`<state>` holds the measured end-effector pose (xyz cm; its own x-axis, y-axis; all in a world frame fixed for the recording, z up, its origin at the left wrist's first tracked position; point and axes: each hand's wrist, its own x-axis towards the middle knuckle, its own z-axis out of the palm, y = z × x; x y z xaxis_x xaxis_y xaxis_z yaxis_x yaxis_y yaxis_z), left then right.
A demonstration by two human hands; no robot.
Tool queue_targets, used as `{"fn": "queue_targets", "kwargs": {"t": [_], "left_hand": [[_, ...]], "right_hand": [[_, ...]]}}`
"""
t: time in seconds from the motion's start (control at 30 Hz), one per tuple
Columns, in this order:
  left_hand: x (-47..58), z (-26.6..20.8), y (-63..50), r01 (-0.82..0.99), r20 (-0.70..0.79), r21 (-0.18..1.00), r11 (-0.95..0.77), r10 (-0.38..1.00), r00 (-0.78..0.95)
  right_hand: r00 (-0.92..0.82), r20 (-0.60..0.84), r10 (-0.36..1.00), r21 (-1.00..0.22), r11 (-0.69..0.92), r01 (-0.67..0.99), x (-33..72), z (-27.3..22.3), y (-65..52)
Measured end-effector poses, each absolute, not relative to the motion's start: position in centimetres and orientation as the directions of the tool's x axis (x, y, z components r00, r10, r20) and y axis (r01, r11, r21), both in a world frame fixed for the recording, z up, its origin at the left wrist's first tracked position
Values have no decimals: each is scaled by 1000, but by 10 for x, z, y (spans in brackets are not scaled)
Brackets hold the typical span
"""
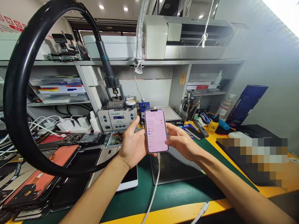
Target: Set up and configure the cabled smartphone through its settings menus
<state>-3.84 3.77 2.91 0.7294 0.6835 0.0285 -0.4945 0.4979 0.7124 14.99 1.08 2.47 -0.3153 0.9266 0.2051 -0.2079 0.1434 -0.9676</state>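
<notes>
A smartphone with a lit, pinkish screen showing a list is held upright at the middle of the head view. My left hand supports it from the left and behind; its thumb stands away from the phone, and a fingertip shows below the bottom edge. At the right edge, my right hand grips the phone, one digit over the lower right of the screen. A white charging cable runs down from the phone's bottom. Below the hands lies a black perforated mat on the green work mat.
Dismantled phones and screens crowd the left. A black flexible arm loops across the left foreground. Behind stands a rework station. Bottles, including a yellow one, stand at right. Another cable end lies at the front edge.
</notes>
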Motion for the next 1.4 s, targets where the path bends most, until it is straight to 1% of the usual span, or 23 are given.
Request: {"fn": "queue_targets", "kwargs": {"t": [0.13,0.4,0.5,0.67,0.83,0.9,1.07,1.17,1.4], "left_hand": [[-38,29,37,-498,24,710,498,690,724],[-37,29,37,-500,28,696,515,677,736],[-36,29,36,-493,20,709,505,684,729],[-36,29,35,-480,28,724,495,675,737],[-36,28,36,-483,18,712,509,675,738],[-36,28,36,-485,14,712,508,680,733],[-34,28,35,-482,6,711,512,680,733],[-35,29,34,-477,5,713,514,676,736],[-35,30,34,-474,13,720,507,673,739]], "right_hand": [[-280,147,949,-964,74,-254,150,24,12],[-308,130,942,-949,28,-315,150,25,13],[-295,129,947,-955,39,-293,149,25,13],[-293,166,942,-975,113,-191,150,23,13],[-305,199,931,-973,150,-174,151,22,13],[-302,182,936,-975,130,-182,151,21,14],[-225,81,971,-956,12,-293,148,19,17],[-189,62,980,-952,1,-306,147,17,18],[-234,43,971,-940,-40,-338,149,17,20]]}}
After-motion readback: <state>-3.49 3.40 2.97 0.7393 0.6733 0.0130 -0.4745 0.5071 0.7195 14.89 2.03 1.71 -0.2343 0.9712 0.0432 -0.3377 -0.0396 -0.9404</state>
